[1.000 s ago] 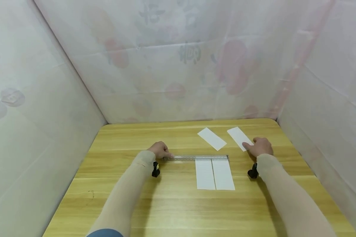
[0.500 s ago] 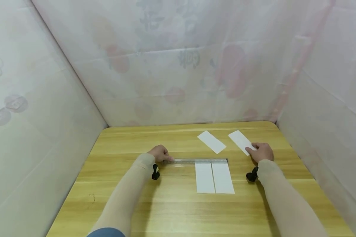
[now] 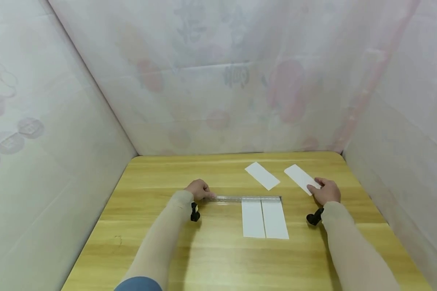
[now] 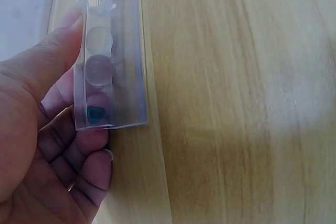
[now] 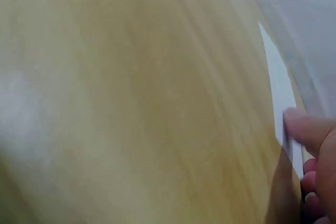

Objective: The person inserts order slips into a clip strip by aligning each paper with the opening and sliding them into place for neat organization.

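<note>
In the head view my left hand (image 3: 199,189) pinches the left end of a clear plastic ruler (image 3: 228,199). The left wrist view shows the thumb along one edge of the ruler (image 4: 100,72), with fingers curled beneath it; round shapes run down its length. The ruler's right part lies over the top ends of two white paper strips (image 3: 253,220), set side by side with a thin gap. My right hand (image 3: 327,190) pinches the lower right end of another white paper strip (image 3: 298,177), thumb on top. In the right wrist view that strip (image 5: 278,87) appears edge-on.
A fourth white paper strip (image 3: 262,176) lies slanted on the wooden table (image 3: 218,260), left of the one at my right hand. Pale printed sheets (image 3: 218,97) hang as walls at the back and both sides. Black wrist mounts (image 3: 315,217) sit on the inner wrists.
The camera view has shifted slightly. My right hand and its paper strip have moved a little to the right and nearer. My left hand keeps its grip on the ruler.
</note>
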Demonstrator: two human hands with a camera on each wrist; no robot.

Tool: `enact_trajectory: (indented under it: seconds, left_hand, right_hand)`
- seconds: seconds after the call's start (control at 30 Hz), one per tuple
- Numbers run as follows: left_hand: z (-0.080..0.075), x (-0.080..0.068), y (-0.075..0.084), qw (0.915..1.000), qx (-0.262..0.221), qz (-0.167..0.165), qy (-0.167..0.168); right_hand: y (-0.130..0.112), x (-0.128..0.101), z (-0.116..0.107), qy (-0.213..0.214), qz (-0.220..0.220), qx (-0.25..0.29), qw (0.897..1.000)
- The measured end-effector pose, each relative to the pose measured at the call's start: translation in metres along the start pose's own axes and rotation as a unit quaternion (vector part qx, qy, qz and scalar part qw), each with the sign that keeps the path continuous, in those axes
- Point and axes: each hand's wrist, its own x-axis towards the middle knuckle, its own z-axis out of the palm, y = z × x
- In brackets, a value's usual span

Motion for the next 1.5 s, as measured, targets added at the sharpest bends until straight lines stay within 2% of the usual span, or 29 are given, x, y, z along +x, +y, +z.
enact_trajectory:
  seconds: [0.1,0.3,0.53,0.83,1.1,1.3,1.5]
  left_hand:
    - [0.0,-0.003,-0.002,0.9999,-0.005,0.0,0.016]
    - [0.002,-0.01,-0.009,0.9996,-0.009,-0.001,0.026]
    - [0.007,-0.018,-0.014,0.9993,-0.018,-0.007,0.031]
    - [0.017,-0.021,-0.018,0.997,-0.031,0.032,0.063]
    - [0.02,-0.031,-0.023,0.9915,-0.08,0.046,0.091]
    - [0.023,-0.039,-0.019,0.988,-0.12,0.042,0.087]
    - [0.026,-0.039,-0.02,0.9876,-0.126,0.037,0.086]
  right_hand:
    - [-0.001,0.003,0.003,-0.001,-0.015,-0.001,1.0]
    - [0.002,0.007,0.012,0.003,-0.042,-0.046,0.998]
    - [0.002,0.001,0.016,0.008,-0.05,-0.042,0.998]
    - [0.007,-0.006,0.013,0.007,-0.04,-0.028,0.999]
    - [0.004,-0.013,0.012,0.032,-0.04,-0.039,0.998]
    - [0.0,-0.022,0.005,0.001,-0.001,-0.012,1.0]
    - [-0.001,-0.034,-0.002,-0.024,-0.037,-0.005,0.999]
